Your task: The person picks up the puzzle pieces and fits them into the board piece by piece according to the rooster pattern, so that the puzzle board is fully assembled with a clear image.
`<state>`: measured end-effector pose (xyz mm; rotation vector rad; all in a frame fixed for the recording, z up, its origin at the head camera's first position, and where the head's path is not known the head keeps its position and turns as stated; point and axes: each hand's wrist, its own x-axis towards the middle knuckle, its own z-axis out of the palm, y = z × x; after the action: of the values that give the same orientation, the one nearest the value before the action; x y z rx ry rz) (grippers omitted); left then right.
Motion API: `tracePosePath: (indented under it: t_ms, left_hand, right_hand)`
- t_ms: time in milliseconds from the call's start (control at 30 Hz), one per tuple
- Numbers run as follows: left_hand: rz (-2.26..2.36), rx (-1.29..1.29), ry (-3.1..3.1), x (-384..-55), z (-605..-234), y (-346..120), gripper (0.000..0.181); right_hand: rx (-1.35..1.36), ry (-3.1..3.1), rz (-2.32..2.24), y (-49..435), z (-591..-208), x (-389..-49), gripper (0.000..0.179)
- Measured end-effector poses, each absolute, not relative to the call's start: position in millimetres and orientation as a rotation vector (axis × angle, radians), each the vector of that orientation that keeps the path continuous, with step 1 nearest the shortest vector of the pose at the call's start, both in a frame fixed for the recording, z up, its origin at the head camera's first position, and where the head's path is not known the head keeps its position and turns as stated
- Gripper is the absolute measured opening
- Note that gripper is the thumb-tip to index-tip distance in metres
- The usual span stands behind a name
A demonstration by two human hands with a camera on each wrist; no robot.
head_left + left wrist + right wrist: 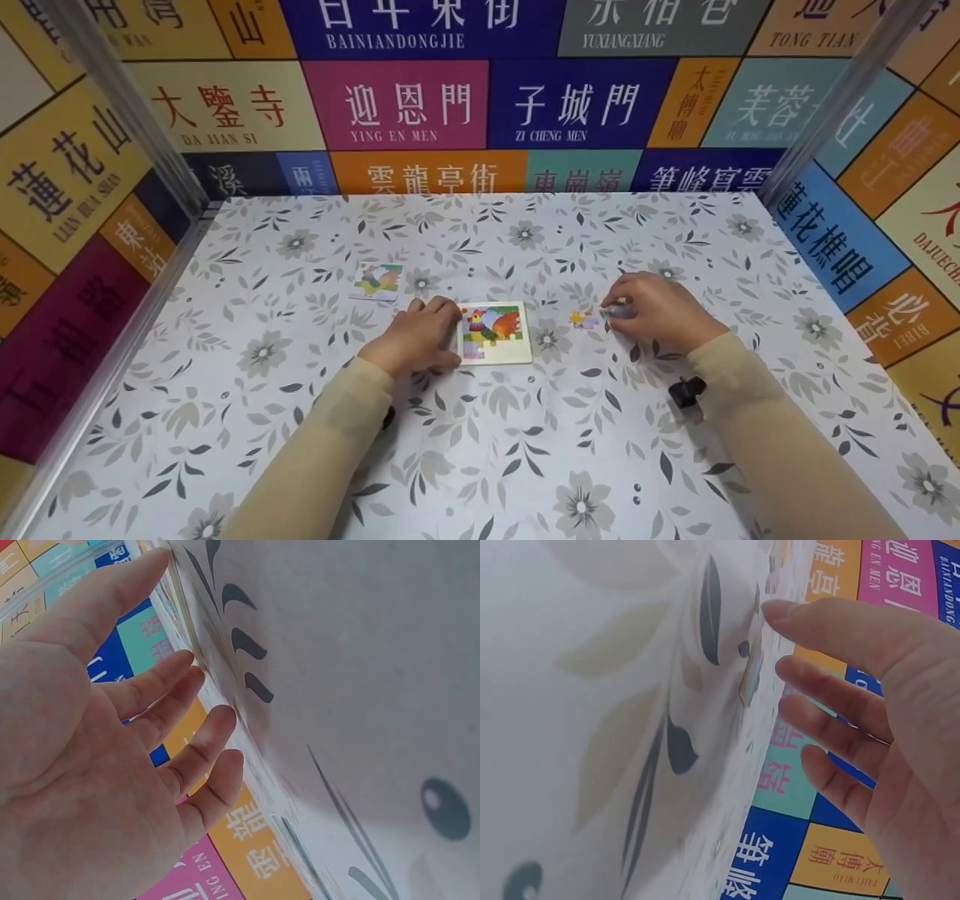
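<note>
A small jigsaw tray [495, 358] with a rooster picture lies on the table, its lower right part showing bare cream board. My left hand [416, 337] is at the tray's left side, thumb by the near corner and fingers by the far one. In the left wrist view the fingers [180, 694] are spread and bent slightly along the tray's edge. To the right of the tray, my right hand [649, 309] hovers low over a purplish puzzle piece [619, 310]. The right wrist view shows thumb and fingertips apart, close beside a flat piece [751, 675].
Several loose yellow and lilac puzzle pieces [582, 320] lie between the tray and my right hand. A small rooster picture [377, 281] sits to the upper left of the tray. Colourful lettered panels [405, 105] stand behind the floral tabletop [450, 465] and at both sides.
</note>
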<state>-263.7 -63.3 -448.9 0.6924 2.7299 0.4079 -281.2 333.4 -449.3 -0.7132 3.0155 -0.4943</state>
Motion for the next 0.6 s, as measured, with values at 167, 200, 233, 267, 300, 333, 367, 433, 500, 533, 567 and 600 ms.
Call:
tracePosePath:
  t_ms: [167,200,233,267,300,333,367,433,500,533,567,600]
  left_hand:
    - [0.401,0.695,2.727,-264,-449,-63,0.067]
    - [0.405,0.692,2.724,-264,-449,-63,0.067]
    - [0.409,0.689,2.722,-264,-449,-63,0.067]
    - [0.412,0.687,2.721,-264,-449,-63,0.067]
    - [0.412,0.686,2.721,-263,-449,-63,0.067]
    - [0.414,0.685,2.722,-263,-449,-63,0.067]
    - [0.413,0.682,2.721,-263,-449,-63,0.068]
    - [0.411,0.681,2.722,-264,-449,-63,0.068]
    - [0.406,0.678,2.722,-264,-450,-64,0.069]
    - [0.405,0.675,2.722,-264,-450,-64,0.069]
    - [0.404,0.672,2.721,-264,-450,-64,0.069]
    - [0.407,0.67,2.721,-264,-450,-64,0.069]
  right_hand:
    - [-0.6,2.991,-0.496,338,-448,-282,0.022]
    - [-0.581,2.984,-0.498,338,-448,-282,0.022]
    - [-0.569,2.978,-0.503,339,-448,-281,0.022]
    - [-0.558,2.973,-0.509,339,-448,-281,0.023]
    - [-0.548,2.97,-0.513,340,-448,-281,0.023]
    - [-0.544,2.97,-0.516,341,-448,-281,0.024]
    - [-0.538,2.968,-0.518,341,-448,-281,0.024]
    - [-0.529,2.967,-0.524,343,-447,-280,0.026]
    - [-0.519,2.964,-0.527,344,-447,-280,0.027]
    - [-0.517,2.959,-0.534,344,-447,-280,0.027]
    - [-0.514,2.954,-0.543,345,-447,-280,0.027]
    - [-0.515,2.951,-0.547,345,-447,-281,0.027]
